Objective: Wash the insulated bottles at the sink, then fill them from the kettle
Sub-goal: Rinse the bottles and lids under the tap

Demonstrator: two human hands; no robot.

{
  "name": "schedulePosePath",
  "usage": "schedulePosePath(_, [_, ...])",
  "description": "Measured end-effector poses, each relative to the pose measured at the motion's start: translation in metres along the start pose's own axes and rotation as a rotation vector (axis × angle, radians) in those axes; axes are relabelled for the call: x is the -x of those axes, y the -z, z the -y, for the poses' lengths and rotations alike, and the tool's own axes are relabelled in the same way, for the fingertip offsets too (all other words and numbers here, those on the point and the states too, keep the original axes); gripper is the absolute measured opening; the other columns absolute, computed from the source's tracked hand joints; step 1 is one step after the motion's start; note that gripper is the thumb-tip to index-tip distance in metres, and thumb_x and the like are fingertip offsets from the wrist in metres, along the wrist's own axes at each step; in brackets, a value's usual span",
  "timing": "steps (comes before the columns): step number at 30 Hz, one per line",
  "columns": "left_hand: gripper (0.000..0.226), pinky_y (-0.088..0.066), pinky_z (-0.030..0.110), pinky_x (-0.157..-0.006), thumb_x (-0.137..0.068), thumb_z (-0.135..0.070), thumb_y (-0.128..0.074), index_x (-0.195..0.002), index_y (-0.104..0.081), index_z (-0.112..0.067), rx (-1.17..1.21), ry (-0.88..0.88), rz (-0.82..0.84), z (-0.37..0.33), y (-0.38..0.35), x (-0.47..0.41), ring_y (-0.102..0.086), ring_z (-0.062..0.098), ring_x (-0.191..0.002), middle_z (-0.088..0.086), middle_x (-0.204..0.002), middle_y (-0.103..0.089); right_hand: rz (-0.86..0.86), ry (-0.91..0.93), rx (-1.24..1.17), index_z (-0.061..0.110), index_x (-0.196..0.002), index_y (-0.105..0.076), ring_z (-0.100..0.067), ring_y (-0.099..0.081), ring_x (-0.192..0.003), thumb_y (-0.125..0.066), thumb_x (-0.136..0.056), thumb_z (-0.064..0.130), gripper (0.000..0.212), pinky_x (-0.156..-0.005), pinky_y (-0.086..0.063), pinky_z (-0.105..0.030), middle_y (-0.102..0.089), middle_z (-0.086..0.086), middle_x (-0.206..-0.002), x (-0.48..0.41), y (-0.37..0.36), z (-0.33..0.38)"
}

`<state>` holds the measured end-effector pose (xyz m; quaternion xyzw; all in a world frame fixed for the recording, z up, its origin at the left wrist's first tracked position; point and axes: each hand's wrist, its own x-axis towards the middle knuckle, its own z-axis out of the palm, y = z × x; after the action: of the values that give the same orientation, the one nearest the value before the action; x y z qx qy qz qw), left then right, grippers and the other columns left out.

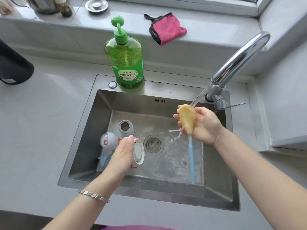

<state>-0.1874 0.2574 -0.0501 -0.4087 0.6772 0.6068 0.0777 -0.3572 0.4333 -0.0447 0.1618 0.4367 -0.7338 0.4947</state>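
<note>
A green dish-soap pump bottle (126,63) stands upright; behind it, a pink cloth (167,29) and round metal lid (96,5) lie on the windowsill (211,27).

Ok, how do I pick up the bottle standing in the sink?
Wrap your fingers round the bottle just under its neck, coming from above and the far side. It stands upright, mouth open, and the left hand with the other bottle and a lid crowd its near side.

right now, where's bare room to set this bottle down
Bare sink floor lies between the drain, the brush handle and the near wall. The counter left of the sink is bare too. The sink's left side is crowded: open bottle, domed lid.
</note>
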Motion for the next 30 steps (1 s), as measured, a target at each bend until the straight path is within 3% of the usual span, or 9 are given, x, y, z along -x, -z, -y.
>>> schedulePosePath(3, [0.045,-0.046,0.033,-0.073,-0.098,-0.043,-0.027,-0.103,-0.055,-0.01,-0.022,-0.008,0.008,0.002,-0.001,-0.002,-0.054,0.018,-0.082,0.015,-0.096,-0.06,0.024,0.081,0.139,0.012,-0.102,-0.06,-0.015,-0.053,-0.068,-0.039,-0.089,0.008,0.025,-0.06,-0.045,-0.025,-0.057,-0.006,-0.084,0.006,0.003,0.001])
schedulePosePath(8, [0.043,-0.046,0.031,-0.068,-0.099,-0.042,-0.027,-0.103,-0.055,-0.009,-0.02,-0.008,0.016,0.0,-0.003,-0.002,-0.055,0.018,-0.079,0.023,-0.101,-0.06,-0.092,0.121,0.234,0.006,-0.103,-0.06,-0.01,-0.062,-0.06,-0.055,-0.085,0.008,0.019,-0.055,-0.051,-0.02,-0.066,-0.003,-0.074,0.006,0.004,-0.001])
schedulePosePath(11, [0.041,-0.046,0.033,-0.07,-0.099,-0.04,-0.027,-0.103,-0.055,-0.01,-0.026,-0.002,-0.012,-0.003,-0.004,0.0,-0.051,0.015,-0.075,0.01,-0.091,-0.054,-0.108,0.101,0.113,0.011,-0.093,-0.055,-0.014,-0.061,-0.062,-0.048,-0.089,0.011,0.007,-0.047,-0.045,-0.02,-0.064,-0.006,-0.076,0.002,-0.001,-0.003])
schedulePosePath(14, [0.041,-0.045,0.029,-0.066,-0.1,-0.038,-0.028,-0.104,-0.054,-0.007,0.001,0.018,-0.013,-0.004,-0.004,0.001,-0.049,0.013,-0.072,0.006,-0.088,-0.051,-0.047,0.089,0.091,0.007,-0.104,-0.052,-0.022,-0.066,-0.078,-0.04,-0.093,0.009,0.016,-0.06,-0.057,-0.03,-0.068,-0.01,-0.089,-0.001,-0.006,-0.005])
schedulePosePath(16, [0.042,-0.045,0.029,-0.065,-0.1,-0.038,-0.028,-0.103,-0.054,-0.006,0.002,0.025,-0.003,-0.003,-0.003,0.001,-0.05,0.014,-0.075,0.006,-0.089,-0.051,-0.029,0.089,0.066,0.006,-0.114,-0.047,-0.021,-0.067,-0.071,-0.04,-0.096,0.012,0.02,-0.067,-0.059,-0.041,-0.067,-0.008,-0.082,-0.004,-0.008,-0.007])
schedulePosePath(17, [0.042,-0.045,0.03,-0.066,-0.1,-0.038,-0.028,-0.103,-0.055,-0.006,0.005,0.024,-0.002,-0.002,-0.003,0.001,-0.05,0.015,-0.076,0.006,-0.09,-0.052,-0.031,0.086,0.053,0.009,-0.115,-0.045,-0.018,-0.064,-0.062,-0.04,-0.098,0.019,0.021,-0.06,-0.059,-0.037,-0.063,-0.008,-0.078,-0.005,-0.009,-0.007])
schedulePosePath(19, [0.042,-0.045,0.032,-0.069,-0.099,-0.039,-0.029,-0.104,-0.055,-0.007,0.022,0.029,0.004,-0.001,-0.003,0.002,-0.053,0.018,-0.08,0.007,-0.091,-0.053,-0.045,0.071,0.039,0.016,-0.113,-0.045,-0.012,-0.049,-0.045,-0.034,-0.097,0.043,0.033,-0.038,-0.045,-0.02,-0.051,-0.006,-0.071,-0.006,-0.01,-0.006])
schedulePosePath(22, [0.041,-0.046,0.034,-0.071,-0.099,-0.039,-0.029,-0.104,-0.055,-0.007,0.042,0.034,0.011,-0.002,-0.004,0.003,-0.055,0.019,-0.079,0.007,-0.089,-0.054,-0.068,0.041,0.06,0.015,-0.106,-0.054,-0.008,-0.034,-0.04,-0.016,-0.09,0.066,0.066,-0.033,-0.026,-0.013,-0.043,-0.003,-0.061,-0.011,-0.009,-0.003])
schedulePosePath(30, [0.039,-0.045,0.033,-0.069,-0.1,-0.037,-0.028,-0.103,-0.055,-0.009,0.004,0.024,0.018,-0.004,-0.004,0.005,-0.048,0.012,-0.07,0.002,-0.085,-0.05,-0.206,0.054,0.142,0.016,-0.063,-0.04,-0.002,-0.028,-0.03,-0.029,-0.095,0.055,0.051,-0.029,-0.017,-0.009,-0.037,0.006,-0.046,-0.02,-0.012,-0.003])
